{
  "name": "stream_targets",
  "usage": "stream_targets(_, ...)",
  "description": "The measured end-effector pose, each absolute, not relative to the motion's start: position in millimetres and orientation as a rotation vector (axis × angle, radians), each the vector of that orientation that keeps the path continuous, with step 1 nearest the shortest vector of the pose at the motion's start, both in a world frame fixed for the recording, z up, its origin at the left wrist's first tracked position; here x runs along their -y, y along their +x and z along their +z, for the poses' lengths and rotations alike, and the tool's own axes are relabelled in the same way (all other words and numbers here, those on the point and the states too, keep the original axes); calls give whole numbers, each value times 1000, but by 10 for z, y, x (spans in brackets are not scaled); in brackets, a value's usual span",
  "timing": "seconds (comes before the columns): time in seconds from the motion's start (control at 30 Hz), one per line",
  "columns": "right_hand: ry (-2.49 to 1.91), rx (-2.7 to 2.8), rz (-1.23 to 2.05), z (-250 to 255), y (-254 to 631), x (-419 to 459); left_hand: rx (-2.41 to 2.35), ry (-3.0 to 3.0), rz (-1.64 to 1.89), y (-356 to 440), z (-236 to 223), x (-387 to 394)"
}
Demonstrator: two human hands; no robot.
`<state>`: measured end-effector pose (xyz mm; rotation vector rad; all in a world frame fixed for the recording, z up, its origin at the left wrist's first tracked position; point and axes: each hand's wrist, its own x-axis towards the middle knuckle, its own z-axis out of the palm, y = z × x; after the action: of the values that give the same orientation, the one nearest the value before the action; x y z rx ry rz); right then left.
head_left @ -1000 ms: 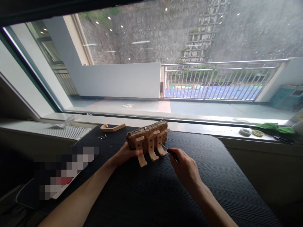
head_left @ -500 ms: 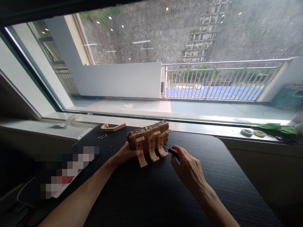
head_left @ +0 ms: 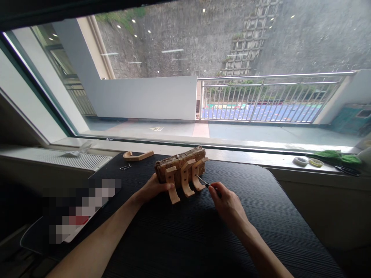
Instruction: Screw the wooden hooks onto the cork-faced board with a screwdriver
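A rough-barked wooden block [head_left: 179,164] stands tilted on the black table, with three pale wooden hooks on its near face. My left hand [head_left: 153,189] grips the block's left end, its thumb against the left hook [head_left: 172,187]. The middle hook [head_left: 187,179] and the right hook [head_left: 197,181] sit side by side further along. In my right hand [head_left: 226,199] is a screwdriver [head_left: 207,185] with a dark handle; its shaft reaches to a hole or screw on the right hook. The tip's exact seat is too small to tell.
Behind the block's left lies a loose wooden hook [head_left: 138,156], with several screws [head_left: 125,166] near it. A blurred-out flat object [head_left: 87,216] rests at the table's left. Tape rolls [head_left: 301,161] and a green cloth [head_left: 333,156] are on the sill below the window.
The fingers of my right hand have closed further round the screwdriver handle and the wrist has turned. The block and my left hand have stayed in place.
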<state>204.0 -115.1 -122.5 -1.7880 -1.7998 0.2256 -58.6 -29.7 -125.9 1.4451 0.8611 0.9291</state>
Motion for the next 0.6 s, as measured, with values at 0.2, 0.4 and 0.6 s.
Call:
stream_targets(0.2, -1797, 1876, 178, -1174, 2035, 1191, -840, 1437, 930, -582, -1232, 317)
stream_targets(0.4, -1623, 1973, -73, -1166, 1999, 1217, -844, 1418, 942, -569, -1196, 330)
stream_targets(0.6, -1710, 1836, 142, -1254, 1953, 1181, -853, 1406, 955, -564, -1218, 328)
